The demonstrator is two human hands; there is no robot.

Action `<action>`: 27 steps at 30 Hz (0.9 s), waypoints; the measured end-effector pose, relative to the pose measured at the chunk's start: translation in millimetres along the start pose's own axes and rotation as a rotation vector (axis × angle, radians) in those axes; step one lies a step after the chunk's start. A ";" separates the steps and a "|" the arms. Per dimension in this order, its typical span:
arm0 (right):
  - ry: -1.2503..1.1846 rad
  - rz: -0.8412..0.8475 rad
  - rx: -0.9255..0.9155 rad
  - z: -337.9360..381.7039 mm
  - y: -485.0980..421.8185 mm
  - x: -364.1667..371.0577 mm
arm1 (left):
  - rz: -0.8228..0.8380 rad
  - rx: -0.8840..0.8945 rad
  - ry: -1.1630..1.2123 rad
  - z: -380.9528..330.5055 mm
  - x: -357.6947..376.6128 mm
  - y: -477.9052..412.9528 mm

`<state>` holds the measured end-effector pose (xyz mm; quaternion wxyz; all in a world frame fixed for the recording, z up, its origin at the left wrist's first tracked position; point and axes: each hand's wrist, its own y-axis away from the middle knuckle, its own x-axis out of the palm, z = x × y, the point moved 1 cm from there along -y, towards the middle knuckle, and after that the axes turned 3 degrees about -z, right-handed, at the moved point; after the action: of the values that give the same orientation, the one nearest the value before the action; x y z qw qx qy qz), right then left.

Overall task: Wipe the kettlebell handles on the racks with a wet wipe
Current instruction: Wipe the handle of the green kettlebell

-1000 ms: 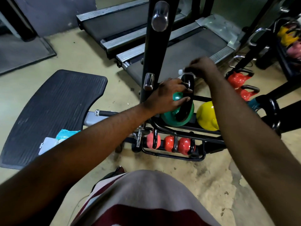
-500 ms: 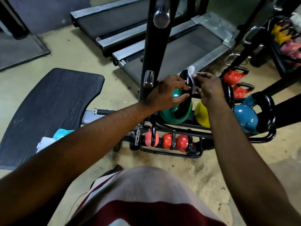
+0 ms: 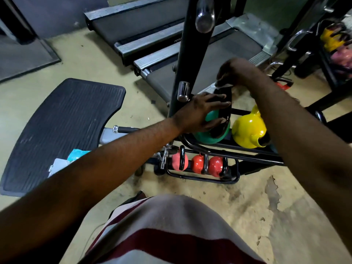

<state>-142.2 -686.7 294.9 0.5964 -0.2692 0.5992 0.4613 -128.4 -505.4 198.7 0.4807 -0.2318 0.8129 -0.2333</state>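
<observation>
1. The right hand (image 3: 235,73) was curled down over the top of the black handle (image 3: 226,93) of the green kettlebell (image 3: 208,139). It was pinching a pale scrap, presumably the wet wipe (image 3: 216,84), which was mostly hidden under the fingertips.
2. The left hand (image 3: 200,111) had flat, spread fingers laid across the handle's side and the thumb low on the green ball. It held nothing and was probably bracing the bell so it wouldn't roll while being rubbed.
3. The green kettlebell sat on the upper tier of the rack (image 3: 245,150), at its left end, just beside the yellow kettlebell (image 3: 247,130).
4. Judged stage: mid-wipe on the green handle. The yellow one looked next, being nearest.
5. On the lower tier, three small red kettlebells (image 3: 199,164) stood in a row, handles up.
6. A black upright post (image 3: 190,54) rose close to the left wrist, so reach was cramped.
7. A treadmill (image 3: 219,60) lay behind and a ribbed black mat (image 3: 62,126) to the left, with a teal-and-white pack (image 3: 76,155) on it, possibly the wipes.
8. A second rack (image 3: 333,40) stood far right, blurry.
</observation>
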 end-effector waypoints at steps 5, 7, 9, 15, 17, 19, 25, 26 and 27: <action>0.138 0.065 -0.072 14.9 16.7 2.0 | 0.014 0.060 -0.067 1.6 0.8 9.2; 0.007 0.028 -0.034 9.2 25.2 0.3 | -0.009 0.072 -0.097 4.8 -4.1 7.7; -0.284 -0.161 0.047 -5.9 33.5 9.0 | -0.014 0.085 -0.125 7.4 -5.4 7.6; -1.586 -0.281 0.483 -32.3 58.8 81.6 | -0.015 0.080 -0.099 6.6 3.4 6.2; -1.748 -0.266 0.535 -27.2 54.6 87.8 | -0.018 0.071 -0.101 8.5 0.3 6.5; -1.708 -0.327 0.551 -18.4 61.8 92.6 | -0.008 0.080 -0.110 7.9 1.4 12.0; -0.959 -0.493 0.323 -19.9 65.5 54.6 | 0.005 0.154 -0.168 4.4 1.6 18.8; -0.778 -0.460 0.259 -14.5 53.8 40.3 | -0.002 0.156 -0.181 3.4 0.9 18.6; -0.575 -0.396 0.194 -7.0 42.7 28.8 | -0.003 0.155 -0.186 1.3 1.3 19.4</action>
<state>-186.8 -668.0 276.1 0.8412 -0.1813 0.3841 0.3347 -130.8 -491.2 185.6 0.5703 -0.2156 0.7439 -0.2737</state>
